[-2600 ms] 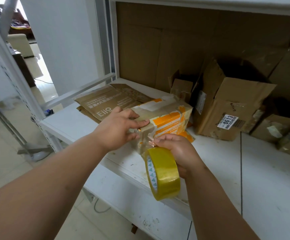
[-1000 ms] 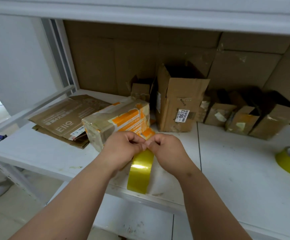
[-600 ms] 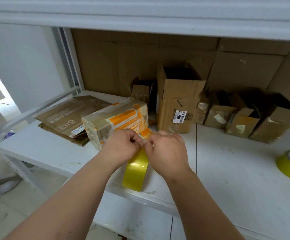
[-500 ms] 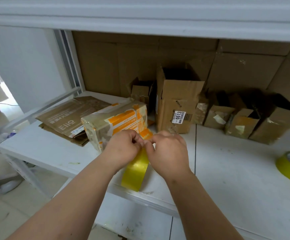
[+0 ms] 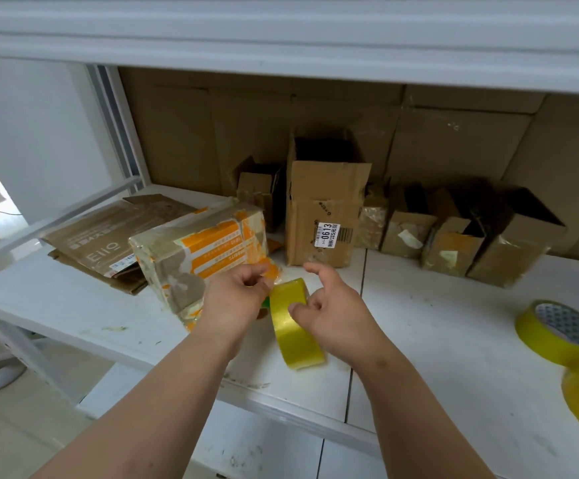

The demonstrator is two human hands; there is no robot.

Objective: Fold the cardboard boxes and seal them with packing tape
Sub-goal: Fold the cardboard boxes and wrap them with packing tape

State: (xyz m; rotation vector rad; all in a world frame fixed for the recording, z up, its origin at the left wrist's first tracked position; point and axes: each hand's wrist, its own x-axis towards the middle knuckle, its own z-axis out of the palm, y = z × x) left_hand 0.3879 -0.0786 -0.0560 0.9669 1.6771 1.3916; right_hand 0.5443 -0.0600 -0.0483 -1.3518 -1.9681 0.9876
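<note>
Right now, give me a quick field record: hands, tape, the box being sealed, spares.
left hand: pinching the tape end beside the roll
right hand: fingers spread, against the tape roll, not gripping
tape roll: yellow, on edge between the hands
box: orange-striped, taped over, on the white shelf
spare rolls: at the right edge
open boxes: along the back

White metal shelving [image 5: 419, 340], white wall [image 5: 39, 133], pale tiled floor [image 5: 4, 444].

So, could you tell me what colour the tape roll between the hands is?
Yellow tape roll; head view.
</note>
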